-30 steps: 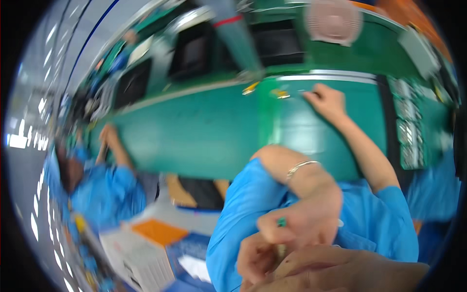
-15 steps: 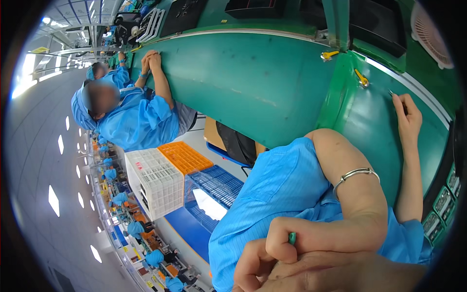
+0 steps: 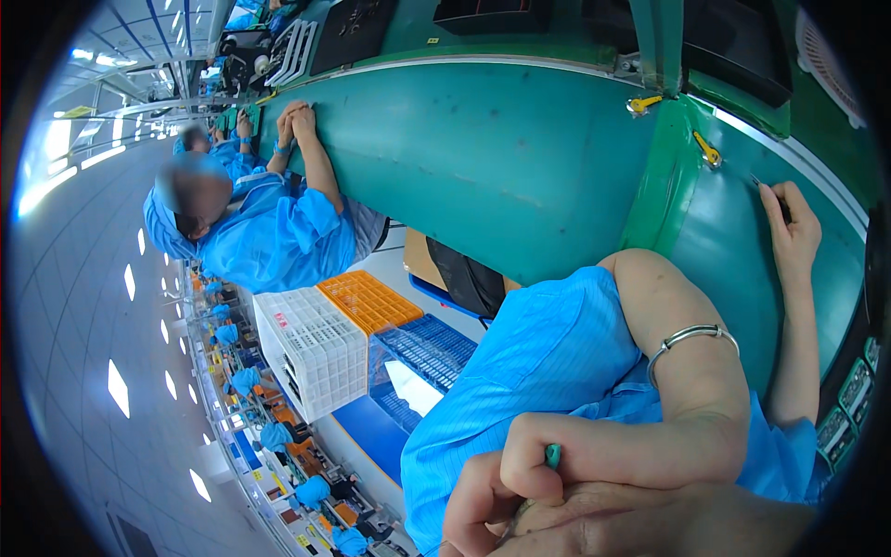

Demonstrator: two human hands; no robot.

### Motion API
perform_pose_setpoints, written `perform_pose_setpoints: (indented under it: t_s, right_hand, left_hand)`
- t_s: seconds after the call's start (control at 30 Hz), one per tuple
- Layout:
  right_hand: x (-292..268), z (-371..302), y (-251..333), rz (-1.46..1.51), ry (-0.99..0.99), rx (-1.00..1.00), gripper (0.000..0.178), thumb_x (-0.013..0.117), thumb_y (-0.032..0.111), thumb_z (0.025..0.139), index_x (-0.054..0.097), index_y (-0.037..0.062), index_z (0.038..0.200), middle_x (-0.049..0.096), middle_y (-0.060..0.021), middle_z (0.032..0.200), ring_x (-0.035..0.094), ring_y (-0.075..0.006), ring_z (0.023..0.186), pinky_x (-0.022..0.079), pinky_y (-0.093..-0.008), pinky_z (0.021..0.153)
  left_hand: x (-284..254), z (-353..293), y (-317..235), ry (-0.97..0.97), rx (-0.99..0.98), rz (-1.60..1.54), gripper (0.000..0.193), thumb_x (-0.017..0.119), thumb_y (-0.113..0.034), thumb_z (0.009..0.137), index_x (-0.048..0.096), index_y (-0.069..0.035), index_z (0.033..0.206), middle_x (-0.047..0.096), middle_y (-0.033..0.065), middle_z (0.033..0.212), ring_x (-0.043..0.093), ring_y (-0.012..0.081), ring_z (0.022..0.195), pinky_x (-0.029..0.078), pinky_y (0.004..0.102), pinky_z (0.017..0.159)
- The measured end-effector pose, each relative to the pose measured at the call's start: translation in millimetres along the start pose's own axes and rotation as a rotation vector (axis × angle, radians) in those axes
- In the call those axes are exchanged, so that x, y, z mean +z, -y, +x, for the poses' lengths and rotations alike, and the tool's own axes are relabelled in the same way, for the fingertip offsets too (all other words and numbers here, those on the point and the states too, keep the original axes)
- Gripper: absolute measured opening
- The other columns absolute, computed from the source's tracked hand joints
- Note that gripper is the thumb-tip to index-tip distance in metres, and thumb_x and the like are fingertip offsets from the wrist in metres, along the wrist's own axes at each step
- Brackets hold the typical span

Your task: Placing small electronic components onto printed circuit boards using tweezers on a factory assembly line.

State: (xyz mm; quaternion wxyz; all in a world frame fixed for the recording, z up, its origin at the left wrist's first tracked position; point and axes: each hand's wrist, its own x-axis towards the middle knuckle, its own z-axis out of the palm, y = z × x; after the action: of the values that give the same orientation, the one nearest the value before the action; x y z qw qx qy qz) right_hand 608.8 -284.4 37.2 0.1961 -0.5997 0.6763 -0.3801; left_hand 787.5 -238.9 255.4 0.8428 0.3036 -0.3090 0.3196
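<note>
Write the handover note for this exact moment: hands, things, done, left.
Hands: one hand lies at the lower edge, loosely curled; left or right cannot be told. Just above it, fingers of an arm with a bracelet pinch a small teal piece.
Things: another hand holds a thin dark tool on the green table; a white crate stands beside it.
Done: teal piece gripped.
Left: not visible from here.
</note>
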Motion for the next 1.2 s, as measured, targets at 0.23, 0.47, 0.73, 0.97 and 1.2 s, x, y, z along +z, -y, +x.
perform_pose_setpoints:
  t_s: [0.23,0.47,0.73,0.97,1.2]
  right_hand:
    - [1,0,7,-0.028,-0.036,-0.045,0.029,0.073,0.029,0.095,0.061,0.0049,0.083,0.054,-0.0064,0.067,0.048,-0.0151,0.058,0.038,-0.0295,0.055]
    - [4,4,17,-0.083,-0.084,-0.096,0.031,0.074,0.033,0.093,0.062,0.0065,0.081,0.058,-0.0091,0.068,0.056,-0.0241,0.056,0.042,-0.0346,0.054]
    - [5,1,9,-0.053,-0.118,-0.153,0.029,0.078,0.029,0.088,0.064,0.0058,0.079,0.061,-0.0125,0.072,0.061,-0.0316,0.062,0.046,-0.0392,0.056]
    - [3,-1,13,-0.112,-0.147,-0.235,0.033,0.078,0.032,0.087,0.060,0.0082,0.073,0.063,-0.0087,0.070,0.063,-0.0318,0.062,0.045,-0.0428,0.053]
    - [0,-8,3,-0.143,-0.150,-0.190,0.034,0.079,0.032,0.087,0.060,0.0075,0.073,0.063,-0.0076,0.068,0.061,-0.0294,0.059,0.044,-0.0414,0.052]
  left_hand:
    - [18,-5,-5,0.022,-0.004,0.184,0.014,0.055,-0.008,0.100,0.056,-0.007,0.115,0.055,0.0046,0.112,0.047,0.0175,0.106,0.035,0.0328,0.082]
    - [17,-13,-9,0.038,-0.014,0.346,0.010,0.054,-0.005,0.101,0.057,-0.006,0.110,0.055,0.0050,0.109,0.048,0.0178,0.101,0.037,0.0324,0.083]
    - [-16,-15,-28,0.455,0.173,1.212,0.007,0.050,-0.006,0.102,0.056,-0.003,0.101,0.053,0.0067,0.104,0.046,0.0202,0.093,0.041,0.0321,0.086]
    - [-5,-4,-44,0.930,0.408,1.074,0.019,0.043,-0.007,0.100,0.060,-0.002,0.094,0.058,0.0142,0.101,0.050,0.0271,0.085,0.045,0.0370,0.081]
    - [-2,-8,-35,0.965,0.349,0.790,0.025,0.038,-0.006,0.104,0.061,-0.001,0.094,0.058,0.0149,0.099,0.050,0.0269,0.081,0.046,0.0357,0.077]
